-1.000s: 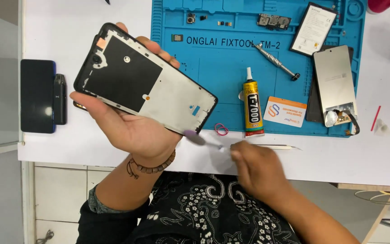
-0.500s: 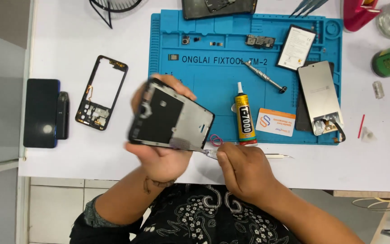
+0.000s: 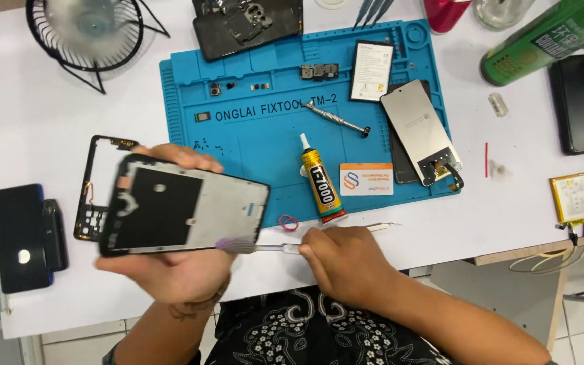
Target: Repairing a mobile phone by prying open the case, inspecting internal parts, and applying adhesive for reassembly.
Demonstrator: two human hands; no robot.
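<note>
On white table [image 3: 49,88], blue repair mat [image 3: 251,145]

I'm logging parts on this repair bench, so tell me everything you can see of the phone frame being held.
The phone frame is a flat rectangular panel with a black rim, a large black patch on its left half and bare silvery metal on its right. It is held lengthwise above the white table, slightly tilted. The left hand supports it from beneath, fingers curling over the top edge. The purple bristles of a small brush, held by the right hand, touch its lower right corner.
</note>
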